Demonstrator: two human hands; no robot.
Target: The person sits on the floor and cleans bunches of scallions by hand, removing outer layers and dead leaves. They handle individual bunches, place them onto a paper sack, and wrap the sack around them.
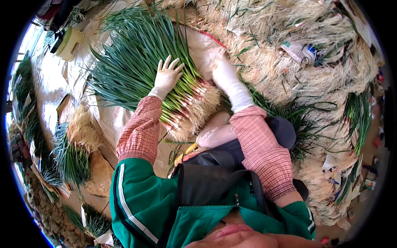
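Note:
A large fanned heap of green garlic (140, 58) lies before me, its long leaves spread to the upper left and its pinkish stem ends and pale roots (196, 109) toward me. My left hand (166, 75), in a white glove, rests on the stems with its fingers spread. My right hand (222, 68), also gloved, is just right of the root ends, over a pale sheet (198, 43) with a red edge. Motion smears its fingers, so I cannot make out whether they grip anything.
Matted pale roots and trimmings (269, 66) cover the right side, with a crumpled packet (298, 53) on top. A smaller green garlic bundle (74, 153) lies on the left. A yellowish plastic stool (69, 44) stands at the upper left. Loose green leaves (304, 115) lie beside my right knee.

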